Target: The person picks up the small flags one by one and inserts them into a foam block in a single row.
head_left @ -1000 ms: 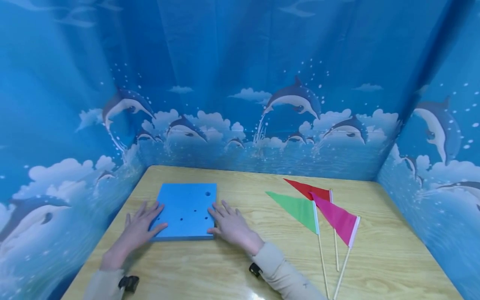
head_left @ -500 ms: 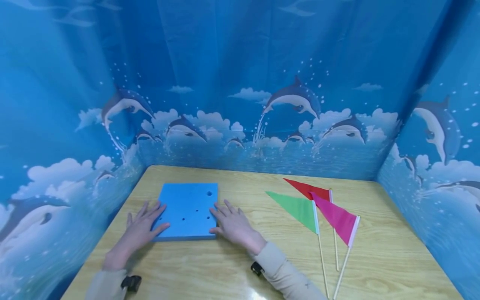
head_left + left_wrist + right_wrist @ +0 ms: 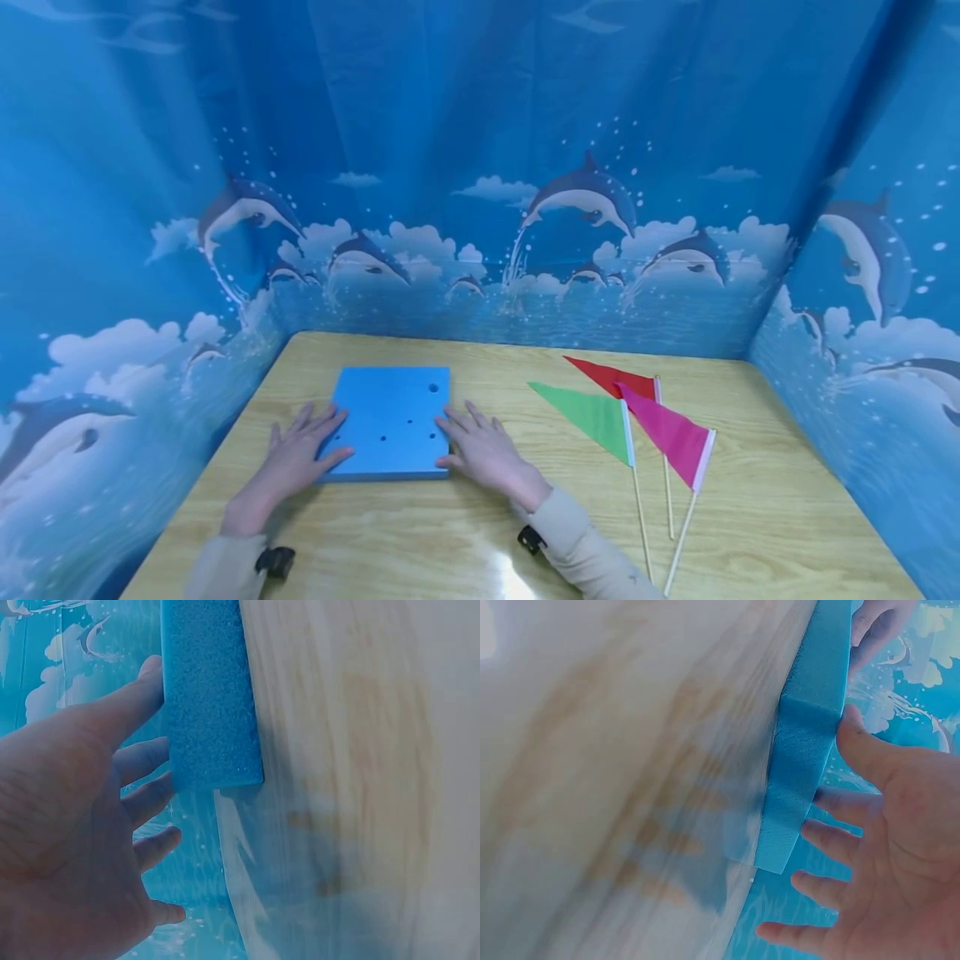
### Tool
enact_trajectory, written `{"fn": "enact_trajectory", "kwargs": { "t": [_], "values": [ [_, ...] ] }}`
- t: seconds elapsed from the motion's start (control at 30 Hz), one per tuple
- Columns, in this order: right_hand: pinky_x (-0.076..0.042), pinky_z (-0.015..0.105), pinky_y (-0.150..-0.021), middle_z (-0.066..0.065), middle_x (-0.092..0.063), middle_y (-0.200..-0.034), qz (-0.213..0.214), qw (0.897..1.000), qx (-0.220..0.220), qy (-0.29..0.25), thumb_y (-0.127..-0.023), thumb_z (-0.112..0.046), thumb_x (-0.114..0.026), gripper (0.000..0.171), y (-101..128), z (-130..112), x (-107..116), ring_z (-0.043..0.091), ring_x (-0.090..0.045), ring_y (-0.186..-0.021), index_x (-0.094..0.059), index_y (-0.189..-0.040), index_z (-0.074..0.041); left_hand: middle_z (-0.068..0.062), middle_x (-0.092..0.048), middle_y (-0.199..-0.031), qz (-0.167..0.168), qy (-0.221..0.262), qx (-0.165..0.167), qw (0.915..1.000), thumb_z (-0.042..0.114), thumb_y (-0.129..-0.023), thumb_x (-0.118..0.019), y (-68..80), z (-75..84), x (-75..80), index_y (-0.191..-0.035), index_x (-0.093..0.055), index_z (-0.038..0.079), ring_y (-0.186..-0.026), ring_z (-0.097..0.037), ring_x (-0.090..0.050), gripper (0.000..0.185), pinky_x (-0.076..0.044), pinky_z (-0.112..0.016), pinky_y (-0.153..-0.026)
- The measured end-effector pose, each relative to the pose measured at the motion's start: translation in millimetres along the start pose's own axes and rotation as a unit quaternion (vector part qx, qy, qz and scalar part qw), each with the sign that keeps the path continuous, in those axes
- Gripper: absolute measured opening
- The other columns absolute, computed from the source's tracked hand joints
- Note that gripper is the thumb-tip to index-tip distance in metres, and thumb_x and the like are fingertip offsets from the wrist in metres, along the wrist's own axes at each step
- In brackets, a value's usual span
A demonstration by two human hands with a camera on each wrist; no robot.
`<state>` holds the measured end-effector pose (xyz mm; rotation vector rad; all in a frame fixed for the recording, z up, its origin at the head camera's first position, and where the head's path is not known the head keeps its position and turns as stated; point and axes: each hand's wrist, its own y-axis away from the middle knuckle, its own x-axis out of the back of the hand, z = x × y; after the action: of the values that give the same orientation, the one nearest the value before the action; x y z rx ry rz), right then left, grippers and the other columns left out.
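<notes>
A blue foam block (image 3: 390,421) with several small holes lies flat on the wooden table (image 3: 465,533). My left hand (image 3: 300,454) rests flat against its left edge, fingers spread and straight, thumb on the near corner. My right hand (image 3: 480,446) lies the same way on the block's right edge. The left wrist view shows the left hand (image 3: 82,825) with its thumb along the foam block (image 3: 206,697). In the right wrist view, the right hand (image 3: 885,855) touches the foam block (image 3: 802,757) with straight fingers.
Three small pennant flags on thin wooden sticks lie to the right: a red flag (image 3: 615,377), a green flag (image 3: 592,415) and a pink flag (image 3: 667,433). Blue dolphin-print backdrop walls (image 3: 480,167) close off the table at the back and both sides.
Both hands and the foam block between them have shifted a little to the right across the table. The flags lie where they were.
</notes>
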<state>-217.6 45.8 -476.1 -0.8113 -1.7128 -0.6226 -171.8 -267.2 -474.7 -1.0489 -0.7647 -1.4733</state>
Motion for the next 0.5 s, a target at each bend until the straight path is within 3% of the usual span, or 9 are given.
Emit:
{"fn": "enact_trajectory", "kwargs": {
  "t": [0.5],
  "values": [
    [-0.023, 0.068, -0.117, 0.005, -0.025, -0.167, -0.007, 1.0, -0.016, -0.016, -0.098, -0.048, -0.059, 0.072, 20, 22, 8, 0.038, -0.016, -0.154, -0.034, -0.159, -0.017, -0.024, -0.043, -0.154, -0.011, -0.001, -0.037, 0.9993, 0.042, -0.097, -0.068, -8.4, 22.9, -4.6, -0.147, -0.052, 0.003, -0.145, -0.055, -0.024, 0.065, -0.007, -0.087, -0.104]
  ]
}}
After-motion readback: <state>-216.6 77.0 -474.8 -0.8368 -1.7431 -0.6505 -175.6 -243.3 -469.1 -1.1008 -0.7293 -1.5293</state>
